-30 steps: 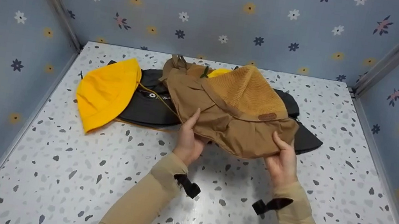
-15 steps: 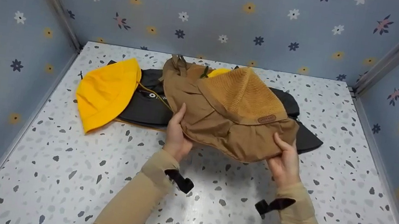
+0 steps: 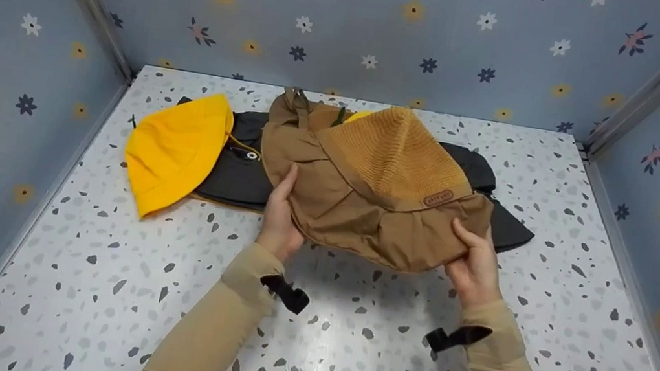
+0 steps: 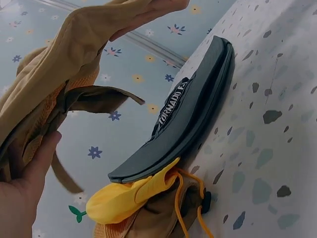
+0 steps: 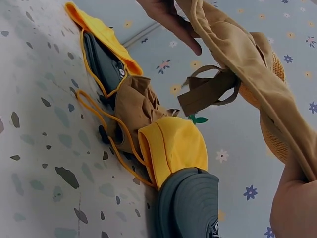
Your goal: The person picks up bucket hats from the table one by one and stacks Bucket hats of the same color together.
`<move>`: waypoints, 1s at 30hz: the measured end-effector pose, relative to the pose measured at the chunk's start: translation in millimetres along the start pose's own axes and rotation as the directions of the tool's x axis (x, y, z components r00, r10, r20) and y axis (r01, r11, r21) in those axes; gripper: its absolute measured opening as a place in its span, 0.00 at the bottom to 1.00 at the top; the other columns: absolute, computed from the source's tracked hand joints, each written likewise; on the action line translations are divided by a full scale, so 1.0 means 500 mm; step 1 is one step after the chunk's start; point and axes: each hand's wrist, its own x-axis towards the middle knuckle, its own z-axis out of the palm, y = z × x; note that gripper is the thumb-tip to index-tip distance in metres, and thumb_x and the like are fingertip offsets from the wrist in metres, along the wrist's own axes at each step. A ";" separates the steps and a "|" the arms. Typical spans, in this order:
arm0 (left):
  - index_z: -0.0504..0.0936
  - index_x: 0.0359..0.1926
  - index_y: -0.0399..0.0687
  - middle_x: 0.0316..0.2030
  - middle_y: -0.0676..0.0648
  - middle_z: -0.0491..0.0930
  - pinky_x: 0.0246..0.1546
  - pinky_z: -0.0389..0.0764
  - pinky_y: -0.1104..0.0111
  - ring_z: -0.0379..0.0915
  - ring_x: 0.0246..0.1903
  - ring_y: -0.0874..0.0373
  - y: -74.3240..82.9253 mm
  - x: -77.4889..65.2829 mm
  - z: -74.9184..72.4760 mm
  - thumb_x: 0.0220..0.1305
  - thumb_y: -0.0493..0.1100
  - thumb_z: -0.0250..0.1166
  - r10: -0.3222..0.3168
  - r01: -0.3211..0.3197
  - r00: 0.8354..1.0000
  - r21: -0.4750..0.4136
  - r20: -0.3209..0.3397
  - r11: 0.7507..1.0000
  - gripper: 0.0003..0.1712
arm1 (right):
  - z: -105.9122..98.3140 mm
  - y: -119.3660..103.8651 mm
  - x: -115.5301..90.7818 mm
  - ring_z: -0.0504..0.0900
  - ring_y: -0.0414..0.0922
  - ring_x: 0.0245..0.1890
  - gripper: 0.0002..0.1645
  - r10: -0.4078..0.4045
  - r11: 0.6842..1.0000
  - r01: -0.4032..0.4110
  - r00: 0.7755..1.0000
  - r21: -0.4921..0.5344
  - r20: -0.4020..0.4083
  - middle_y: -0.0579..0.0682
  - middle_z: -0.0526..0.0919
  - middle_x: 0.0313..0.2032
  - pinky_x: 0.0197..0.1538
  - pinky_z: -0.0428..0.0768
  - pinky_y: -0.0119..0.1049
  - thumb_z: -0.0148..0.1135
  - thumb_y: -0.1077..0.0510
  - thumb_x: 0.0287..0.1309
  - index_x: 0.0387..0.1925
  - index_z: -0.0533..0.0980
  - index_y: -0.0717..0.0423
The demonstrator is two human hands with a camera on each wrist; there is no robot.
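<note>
My left hand point(image 3: 283, 221) and right hand point(image 3: 475, 266) grip the front brim of a brown bucket hat point(image 3: 358, 216) with a tan mesh crown and small leather label. Each thumb lies on top of the brim, with the other fingers mostly hidden below. The hat is raised off the table; loose brown straps point(image 5: 208, 91) hang from its underside in the right wrist view. Behind it, a second brown hat point(image 3: 285, 110) and a yellow hat point(image 5: 178, 144) with an orange cord lie in the pile, largely covered in the head view.
A yellow hat point(image 3: 178, 153) leans on a dark grey hat point(image 3: 239, 182) at the left. Another dark grey hat point(image 3: 509, 231), lettered in the left wrist view, lies at the right. The speckled white table point(image 3: 155, 303) is enclosed by flowered panels point(image 3: 354, 25).
My left hand has moved left along with its side of the brown hat, spreading the brim wider. My right hand has shifted only slightly. The other hats have stayed put.
</note>
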 end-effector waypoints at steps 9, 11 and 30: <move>0.55 0.74 0.62 0.70 0.53 0.64 0.71 0.63 0.62 0.62 0.69 0.56 0.038 -0.010 -0.028 0.79 0.57 0.44 0.030 -0.030 1.000 0.087 -0.006 0.996 0.28 | 0.003 0.011 0.005 0.78 0.41 0.52 0.46 -0.116 0.952 0.119 0.993 -0.280 0.026 0.46 0.68 0.60 0.51 0.82 0.32 0.50 0.77 0.65 0.75 0.52 0.39; 0.55 0.75 0.64 0.70 0.53 0.63 0.71 0.62 0.63 0.61 0.69 0.57 0.049 -0.013 -0.037 0.78 0.56 0.45 0.042 -0.040 0.999 0.093 -0.025 0.995 0.28 | 0.003 0.015 0.005 0.79 0.41 0.49 0.40 -0.123 0.938 0.125 0.992 -0.323 0.029 0.47 0.71 0.57 0.49 0.82 0.32 0.50 0.75 0.66 0.72 0.56 0.42; 0.61 0.69 0.58 0.72 0.52 0.59 0.69 0.66 0.65 0.59 0.69 0.58 0.133 -0.027 -0.142 0.74 0.58 0.53 0.110 0.010 0.965 0.454 -0.236 0.891 0.28 | -0.008 0.044 -0.006 0.81 0.37 0.39 0.10 0.056 0.911 -0.007 0.993 -0.412 0.107 0.39 0.82 0.42 0.41 0.79 0.30 0.41 0.53 0.78 0.54 0.65 0.47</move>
